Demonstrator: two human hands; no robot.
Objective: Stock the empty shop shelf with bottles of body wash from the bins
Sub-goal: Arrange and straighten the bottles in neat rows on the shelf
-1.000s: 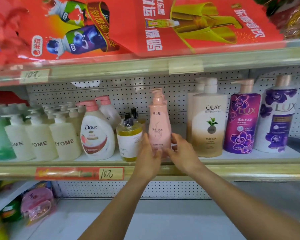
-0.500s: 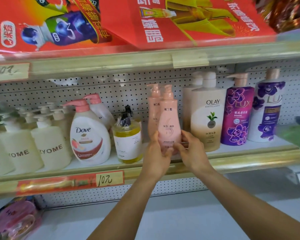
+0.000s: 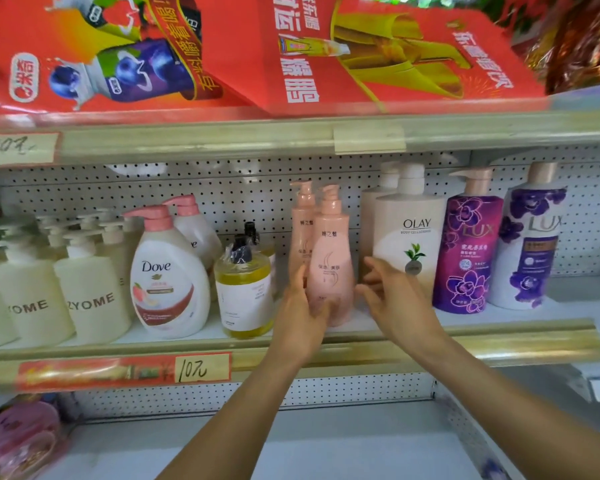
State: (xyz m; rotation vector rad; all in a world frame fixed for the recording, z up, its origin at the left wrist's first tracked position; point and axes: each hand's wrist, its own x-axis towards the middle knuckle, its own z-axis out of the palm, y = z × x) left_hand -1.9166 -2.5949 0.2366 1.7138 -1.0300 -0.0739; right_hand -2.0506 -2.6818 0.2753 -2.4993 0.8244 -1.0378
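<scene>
Left hand (image 3: 300, 315) cups the lower left side of the front pink bottle (image 3: 331, 268), palm and thumb against it; whether the fingers wrap behind cannot be told. Right hand (image 3: 394, 297) hangs just beside the bottle's right flank with fingers spread and relaxed, holding nothing, a thin gap showing between fingertips and bottle. The bottle stands upright on the shelf (image 3: 499, 341), near its front edge, label forward. A second pink bottle (image 3: 300, 233) stands directly behind and slightly left. To the left sits the yellow bottle (image 3: 245, 296), then the Dove bottle (image 3: 168, 282); to the right, the Olay bottle (image 3: 409, 237), just beside the right hand, then two Lux bottles (image 3: 470, 251).

Judged step: final seating and alignment of the pink bottle in its slot, with release to follow. To do it well, the base should sit flat and fully behind the raised front lip, the label squared forward, in line with the bottle behind. The left hand would best draw away sideways and low, clear of the yellow bottle's pump, and the right hand should avoid brushing the Olay bottle. Tall and narrow, the pink bottle looks prone to tipping if nudged high.
</scene>
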